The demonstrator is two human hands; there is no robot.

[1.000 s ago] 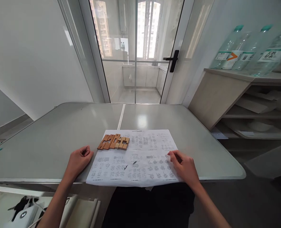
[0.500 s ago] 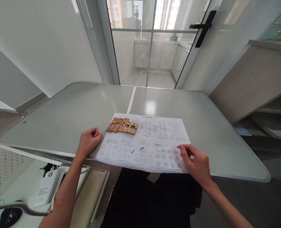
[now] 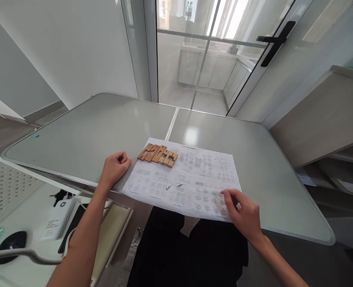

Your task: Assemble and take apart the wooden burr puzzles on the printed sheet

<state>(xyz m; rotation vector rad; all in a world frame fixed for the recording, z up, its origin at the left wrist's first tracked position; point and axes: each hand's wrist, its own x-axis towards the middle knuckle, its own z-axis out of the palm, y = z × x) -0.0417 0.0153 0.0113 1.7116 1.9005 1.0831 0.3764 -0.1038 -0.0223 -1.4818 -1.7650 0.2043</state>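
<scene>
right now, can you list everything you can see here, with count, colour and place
light wooden notched puzzle pieces: about six, tan, side by side on the sheet's far left corner
white paper sheet of printed diagrams: one, white, at the table's near edge, overhanging slightly
grey folding table: one, grey, centre
glass door with black handle: one, behind the table
pale wooden shelf unit: one, beige, right
black computer mouse: one, black, lower left
white box-shaped device: one, white, lower left, near the mouse
left hand: closed fist, on the table beside the sheet's left edge
right hand: fingers on the sheet's near right corner
</scene>
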